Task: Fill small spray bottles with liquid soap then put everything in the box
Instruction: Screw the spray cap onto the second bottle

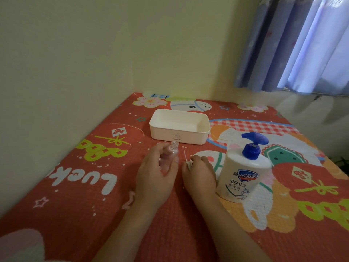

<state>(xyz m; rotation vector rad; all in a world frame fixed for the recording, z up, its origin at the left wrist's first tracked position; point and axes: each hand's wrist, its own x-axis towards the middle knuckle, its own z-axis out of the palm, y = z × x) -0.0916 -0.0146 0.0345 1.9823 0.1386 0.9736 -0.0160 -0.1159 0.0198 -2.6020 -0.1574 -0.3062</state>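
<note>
1. The soap bottle stands just right of the right hand, blocking that side.
2. The open box sits beyond both hands, a bare strip of surface between.
3. Left of the left hand, the surface runs bare to the wall.

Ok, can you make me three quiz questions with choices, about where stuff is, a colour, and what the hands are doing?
1. Where is the white box?
A. behind the hands
B. on the floor
C. atop the soap bottle

2. What colour is the pump on the soap bottle?
A. green
B. blue
C. black

3. What is the small pink bottle like?
A. capped, lying in the box
B. open-topped, held by the left hand
C. broken

Answers: 1 A, it sits on the mat farther back. 2 B, the pump head is blue. 3 B, fingers wrap it, neck uncovered.
</note>
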